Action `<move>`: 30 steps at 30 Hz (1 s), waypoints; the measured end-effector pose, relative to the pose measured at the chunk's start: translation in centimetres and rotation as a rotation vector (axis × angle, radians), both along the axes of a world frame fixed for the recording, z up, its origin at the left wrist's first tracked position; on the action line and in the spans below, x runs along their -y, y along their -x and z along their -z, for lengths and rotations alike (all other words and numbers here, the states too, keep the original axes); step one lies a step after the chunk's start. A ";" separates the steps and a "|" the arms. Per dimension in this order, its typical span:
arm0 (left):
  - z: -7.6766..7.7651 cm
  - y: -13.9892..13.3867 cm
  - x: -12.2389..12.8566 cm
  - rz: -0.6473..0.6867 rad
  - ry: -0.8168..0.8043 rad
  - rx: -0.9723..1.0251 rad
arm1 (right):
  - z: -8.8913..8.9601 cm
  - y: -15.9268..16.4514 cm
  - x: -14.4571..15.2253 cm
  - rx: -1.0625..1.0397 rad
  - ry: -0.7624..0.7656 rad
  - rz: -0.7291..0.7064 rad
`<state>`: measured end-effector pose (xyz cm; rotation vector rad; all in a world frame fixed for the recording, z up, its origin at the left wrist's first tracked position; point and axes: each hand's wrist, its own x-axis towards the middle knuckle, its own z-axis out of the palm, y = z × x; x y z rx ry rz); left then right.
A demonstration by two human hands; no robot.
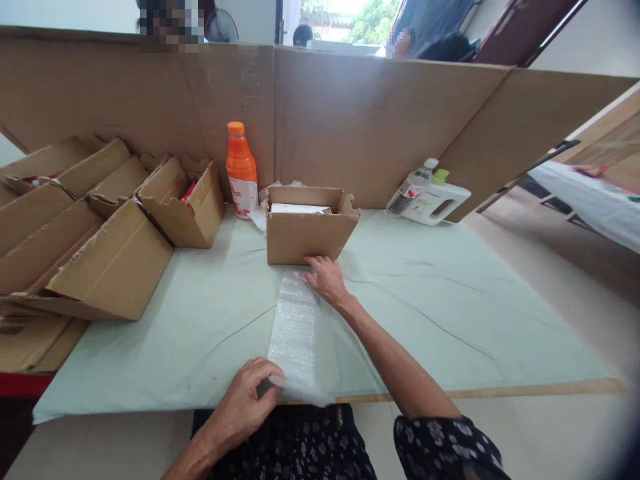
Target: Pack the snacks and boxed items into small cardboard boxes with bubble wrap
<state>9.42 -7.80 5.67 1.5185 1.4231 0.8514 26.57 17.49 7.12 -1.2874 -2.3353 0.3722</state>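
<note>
Bubble wrap [296, 320] lies lengthwise on the surface [425, 287], far end just short of an open carton [307, 238], near end lifted at the table edge. Left hand [253, 393]: half curled, near end apparently pinched between thumb and forefinger. Right hand [326, 280]: loosely open, resting at the far end with fingertips by the carton's base; no grip seen.

Progress (judged): sheet spread out, its near end being handled. Nothing is enclosed in it; folding or rolling not yet done. White contents [299, 209] sit inside the carton; identity unclear.

Surface: pale green cover, creased. Orange bottle [242, 170] left of the carton; clear bottle [413, 190] and white jug [436, 203] lean together at right. Cut-down boxes [120, 267] crowd the left side, some with red items.

Room: cardboard panel [350, 120] along the back; fan [221, 27], bright window [345, 23] and parts of other people beyond it. Pale floor [500, 440].
</note>
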 end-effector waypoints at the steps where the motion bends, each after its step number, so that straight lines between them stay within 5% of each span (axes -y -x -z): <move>1: 0.0 0.0 0.0 -0.028 0.026 -0.021 | -0.1 -0.7 1.0 -0.014 -0.002 0.003; 7: 0.6 0.0 -0.7 -0.156 0.157 0.088 | -1.0 -6.9 11.4 -0.259 0.378 -0.284; 11: 1.8 -0.3 -1.5 -0.254 0.095 -0.178 | -0.4 -6.1 17.1 -0.240 0.163 -0.206; 13: 2.3 -0.4 -1.5 -0.268 -0.002 -0.316 | 0.3 -4.8 18.7 -0.160 0.122 -0.281; 17: 2.6 0.0 -0.4 -0.265 -0.273 -0.412 | 2.3 -3.5 19.9 0.019 0.084 -0.368; 21: 2.0 0.7 1.3 -0.061 -0.444 -0.391 | 3.7 -3.2 19.5 -0.080 0.067 -0.312; 25: 1.8 0.5 1.1 -0.077 -0.376 -0.387 | 3.7 -3.1 19.0 -0.199 0.236 -0.232; 30: 2.2 -0.5 -1.6 -0.168 -0.268 -0.585 | 3.3 -3.3 19.3 -0.163 -0.064 -0.147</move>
